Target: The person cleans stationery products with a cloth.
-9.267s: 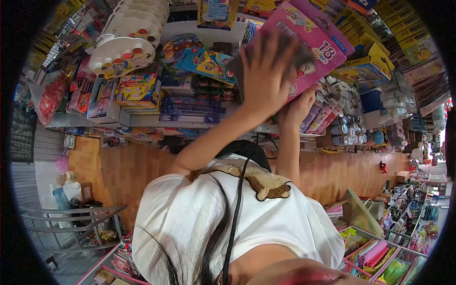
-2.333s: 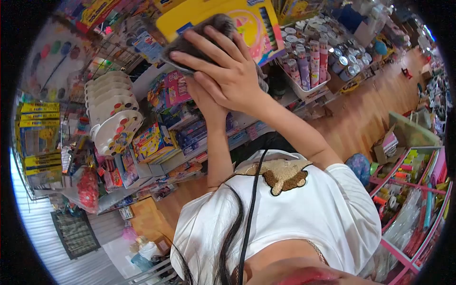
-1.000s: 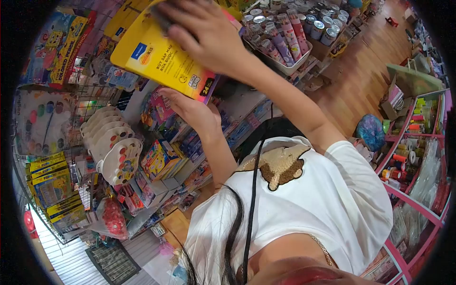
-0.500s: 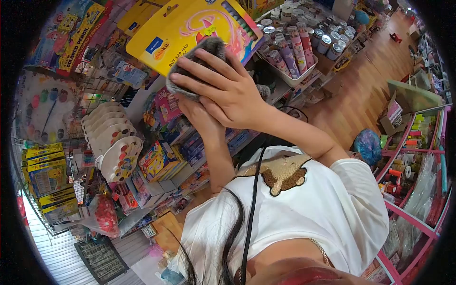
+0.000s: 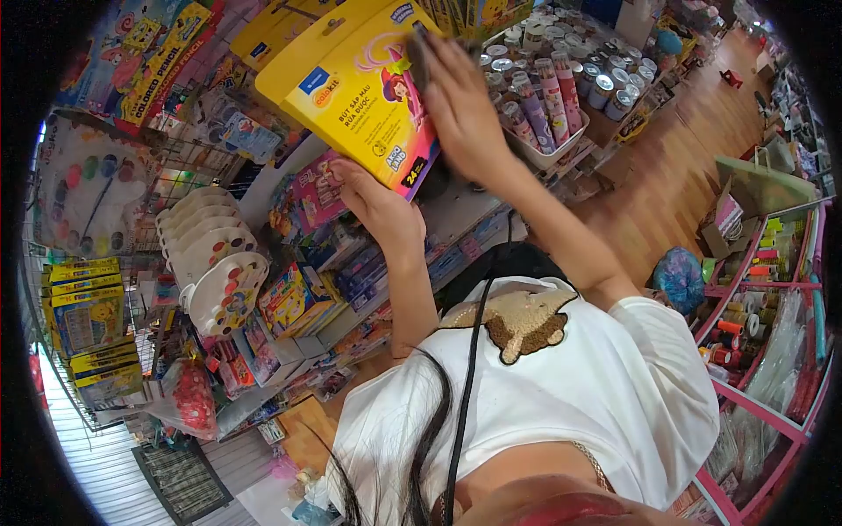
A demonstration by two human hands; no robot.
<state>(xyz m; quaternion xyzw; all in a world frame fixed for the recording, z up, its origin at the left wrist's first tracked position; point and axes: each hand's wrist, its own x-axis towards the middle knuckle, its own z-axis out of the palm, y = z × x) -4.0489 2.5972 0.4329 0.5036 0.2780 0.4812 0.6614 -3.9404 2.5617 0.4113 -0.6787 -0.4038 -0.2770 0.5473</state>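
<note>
A yellow box of crayons (image 5: 351, 96) is held up in front of the shelves, its printed face towards me and tilted. My left hand (image 5: 381, 206) grips its lower edge from below, with the thumb along the near side. Pressed against the box's right part is a dark grey fuzzy cloth (image 5: 422, 72), under the fingers of my right hand (image 5: 465, 118). That hand is slightly blurred and covers the right edge of the box.
Hanging packs and paint palettes (image 5: 224, 289) crowd the wire rack on the left. Behind my right hand stands a white basket (image 5: 561, 149) of pencil tubes, beside several tins (image 5: 605, 88). A pink-framed shelf (image 5: 754, 394) holds thread spools at right.
My right hand has slid the grey cloth up and right across the box, uncovering its lower printed face. The box has shifted slightly lower and turned, and my left hand now shows at its bottom edge.
</note>
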